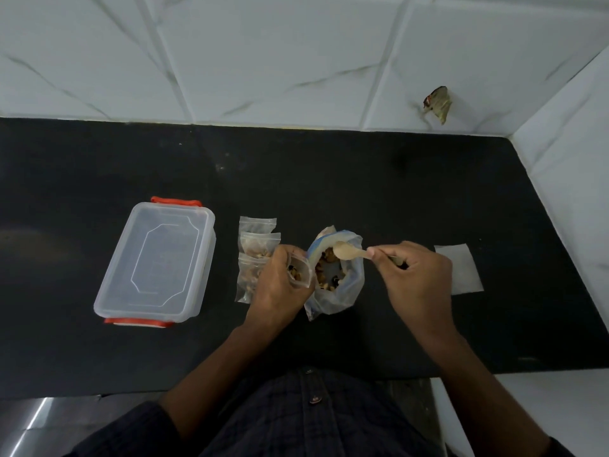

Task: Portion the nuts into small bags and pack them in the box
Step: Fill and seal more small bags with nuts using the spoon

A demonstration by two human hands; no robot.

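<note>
A: Nearest us, what are the hands doing?

B: The left hand [280,282] clamps a small bag [300,273] open, partly filled. The right hand [417,282] grips a wooden spoon [349,251], its bowl over the big nut bag [336,275].

A: So, mid-portioning?

B: I'd say so. Next comes scooping and tipping into the small mouth. Beyond, three filled bags [257,255] lie beside the closed box [156,260] on the tabletop [395,192].

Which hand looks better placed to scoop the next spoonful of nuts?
The right hand, probably. It already holds the spoon, whose bowl sits over the open big bag. The left hand is busy holding a small bag open beside it.
</note>
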